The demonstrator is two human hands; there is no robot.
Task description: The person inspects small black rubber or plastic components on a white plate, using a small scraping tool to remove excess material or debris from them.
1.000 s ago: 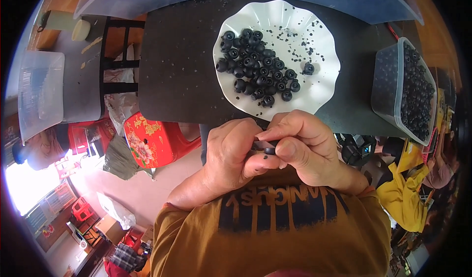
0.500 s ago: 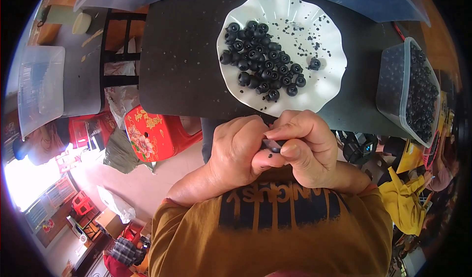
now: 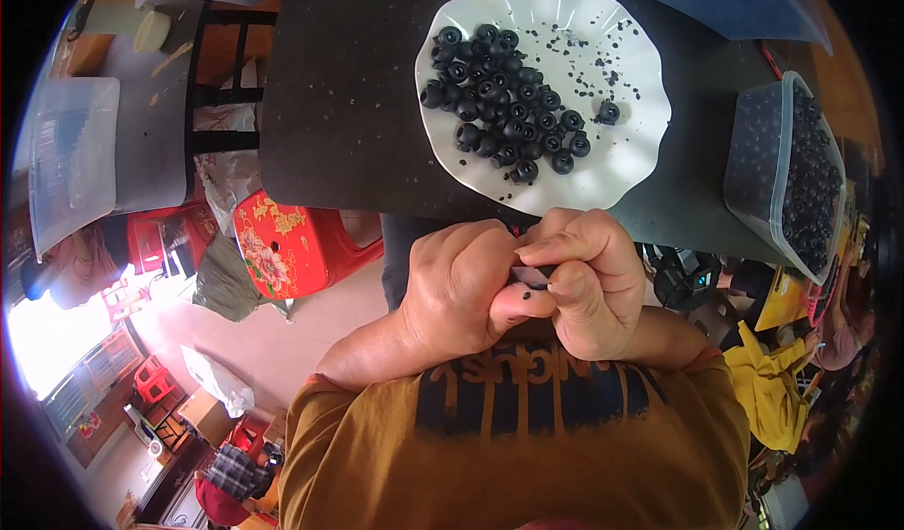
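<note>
Pinching a small black piece [image 3: 546,271] between thumb and fingers, the right hand [image 3: 598,285] has its grip closed on it; the left hand [image 3: 460,281] is curled tight alongside, contents hidden, can't tell. Piece sits between the hands, off the near rim of the scalloped white plate [image 3: 617,168]. Best kept firm, with small steady finger movements; working over the plate would catch crumbs. Piece looks dark, mostly covered, shape unclear. Black crumb [image 3: 525,296] on left hand.
</note>
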